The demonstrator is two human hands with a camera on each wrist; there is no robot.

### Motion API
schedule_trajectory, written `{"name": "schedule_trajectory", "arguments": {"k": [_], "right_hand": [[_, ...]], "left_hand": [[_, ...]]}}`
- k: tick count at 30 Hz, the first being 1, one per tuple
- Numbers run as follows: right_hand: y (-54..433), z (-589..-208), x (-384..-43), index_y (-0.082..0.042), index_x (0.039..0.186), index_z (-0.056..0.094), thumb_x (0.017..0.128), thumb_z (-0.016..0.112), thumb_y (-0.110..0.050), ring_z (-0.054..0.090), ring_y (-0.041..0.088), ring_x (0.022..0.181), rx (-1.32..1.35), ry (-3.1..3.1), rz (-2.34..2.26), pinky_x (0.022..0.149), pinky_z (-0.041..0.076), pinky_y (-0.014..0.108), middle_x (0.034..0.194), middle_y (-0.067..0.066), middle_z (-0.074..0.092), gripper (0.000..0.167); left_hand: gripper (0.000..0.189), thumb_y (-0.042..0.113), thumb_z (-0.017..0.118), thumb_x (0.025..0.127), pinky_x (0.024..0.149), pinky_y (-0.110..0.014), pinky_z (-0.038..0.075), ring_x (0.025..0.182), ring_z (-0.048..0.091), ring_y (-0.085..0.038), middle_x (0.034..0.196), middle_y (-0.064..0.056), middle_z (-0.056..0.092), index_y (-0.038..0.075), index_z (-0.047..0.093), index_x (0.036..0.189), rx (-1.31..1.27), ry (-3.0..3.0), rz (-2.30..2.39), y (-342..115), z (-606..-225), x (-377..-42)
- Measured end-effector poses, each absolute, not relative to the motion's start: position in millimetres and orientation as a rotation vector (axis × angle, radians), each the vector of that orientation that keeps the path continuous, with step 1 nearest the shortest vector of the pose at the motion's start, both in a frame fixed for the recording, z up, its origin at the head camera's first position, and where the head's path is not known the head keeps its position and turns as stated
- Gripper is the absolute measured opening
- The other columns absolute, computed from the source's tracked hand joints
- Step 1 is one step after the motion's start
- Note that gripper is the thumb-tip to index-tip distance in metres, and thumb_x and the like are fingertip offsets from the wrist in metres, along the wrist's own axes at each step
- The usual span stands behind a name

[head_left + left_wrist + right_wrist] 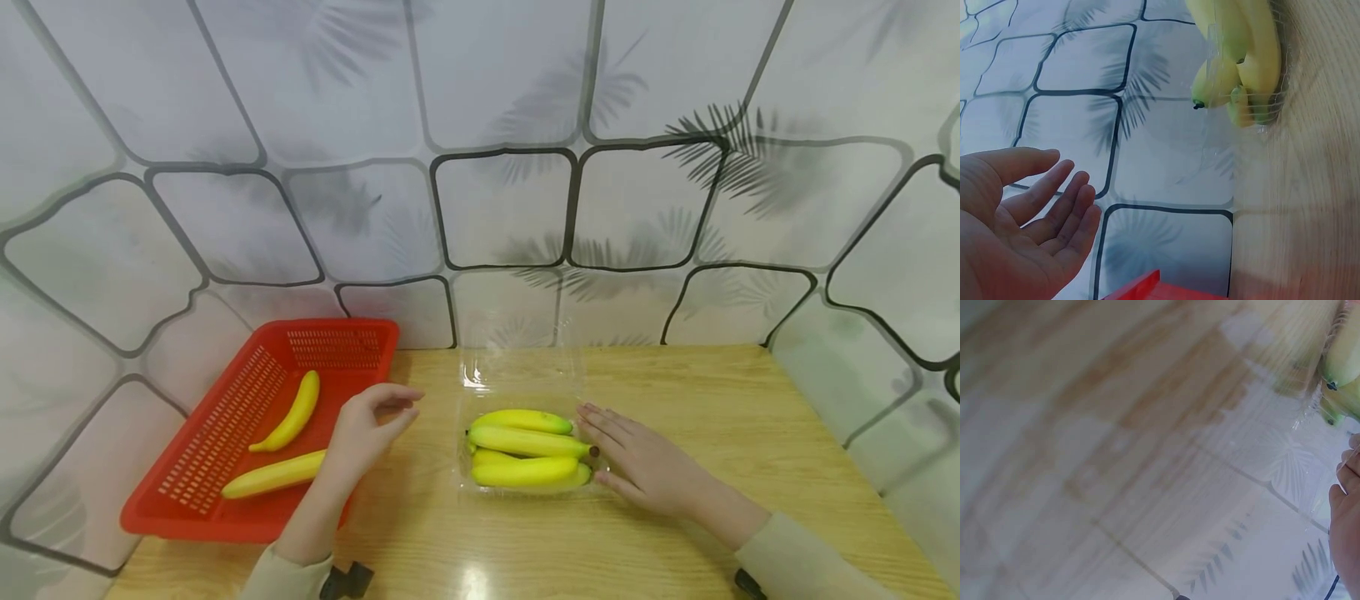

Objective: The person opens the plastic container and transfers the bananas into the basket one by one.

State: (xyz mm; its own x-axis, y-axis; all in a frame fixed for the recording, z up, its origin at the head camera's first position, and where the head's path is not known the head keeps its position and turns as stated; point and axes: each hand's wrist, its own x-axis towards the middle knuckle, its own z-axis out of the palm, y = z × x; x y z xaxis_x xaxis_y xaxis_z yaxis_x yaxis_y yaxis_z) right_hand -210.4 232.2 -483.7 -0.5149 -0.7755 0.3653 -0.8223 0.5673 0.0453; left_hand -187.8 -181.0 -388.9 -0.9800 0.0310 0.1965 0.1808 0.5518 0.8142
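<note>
Several yellow bananas point(525, 442) lie heaped in a clear plastic clamshell box point(467, 492), whose lid point(517, 367) stands raised at the back. My right hand point(645, 462) rests with extended fingers against the box's right side, fingertips close by the banana ends. In the right wrist view only part of the right hand point(1347, 519) shows at the edge. My left hand point(367, 433) hovers over the right rim of a red basket point(135, 508), fingers loosely bent and holding nothing; its palm appears bare in the left wrist view point(1035, 225).
Inside the basket are a curved banana point(296, 417) and a straighter one point(273, 477), partly hidden behind the left forearm. Basket and box stand on a wooden table point(712, 400) against a patterned wall point(502, 208).
</note>
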Motion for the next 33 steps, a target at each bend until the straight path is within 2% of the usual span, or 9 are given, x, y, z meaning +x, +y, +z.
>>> {"name": "schedule_trajectory", "arguments": {"k": [18,33], "right_hand": [[232,-482,-208,0.003,0.154,0.05,0.097,0.074,-0.029,0.051,0.039,0.146,1.304,-2.472,0.195,0.133,-0.004,0.017,0.162,0.022,0.049,0.07],[232,-483,-211,0.003,0.153,0.051,0.096,0.075,-0.028,0.052,0.038,0.145,1.31,-2.434,0.195,0.134,-0.002,0.018,0.16,0.024,0.051,0.07]], "left_hand": [[0.018,-0.002,0.077,0.093,0.098,-0.047,0.063,0.1,0.075,-0.03,0.11,-0.017,0.08,0.001,0.079,0.111,-0.284,-2.584,-1.474,-161,-403,-189],[0.018,-0.006,0.076,0.092,0.094,-0.043,0.065,0.1,0.077,-0.035,0.108,-0.019,0.08,-0.002,0.079,0.109,-0.33,-2.543,-1.535,-145,-410,-193]]}}
